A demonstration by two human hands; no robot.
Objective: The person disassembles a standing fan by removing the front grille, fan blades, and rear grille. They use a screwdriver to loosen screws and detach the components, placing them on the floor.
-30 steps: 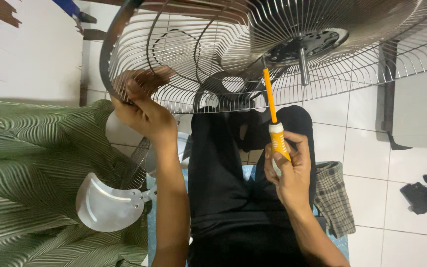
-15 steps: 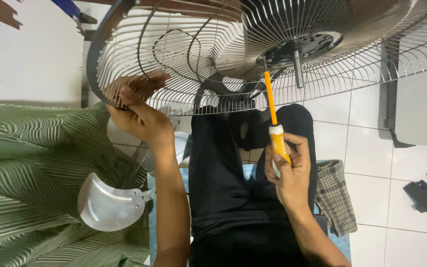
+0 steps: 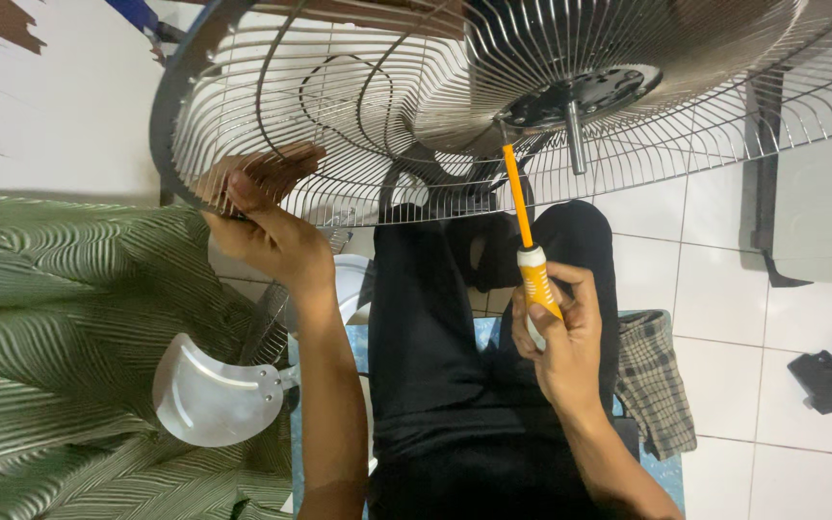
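Right hand [image 3: 560,337] grips orange-shafted screwdriver [image 3: 524,246], near-upright, tip at hub; left hand [image 3: 262,217] clasps round chromed wire fan guard [image 3: 358,106]

My screwdriver [image 3: 529,252] is orange with a white collar; my fan guard [image 3: 358,106] silver wire, black-rimmed. My trousers [image 3: 455,385] are black, the cloth [image 3: 40,327] green-striped, the floor tiles [image 3: 792,318] white.

Left hand [image 3: 262,226] grips the rim of the wire fan guard [image 3: 358,125] at upper left; right hand [image 3: 560,337] pokes an orange screwdriver [image 3: 524,241] up at the hub [image 3: 580,96].
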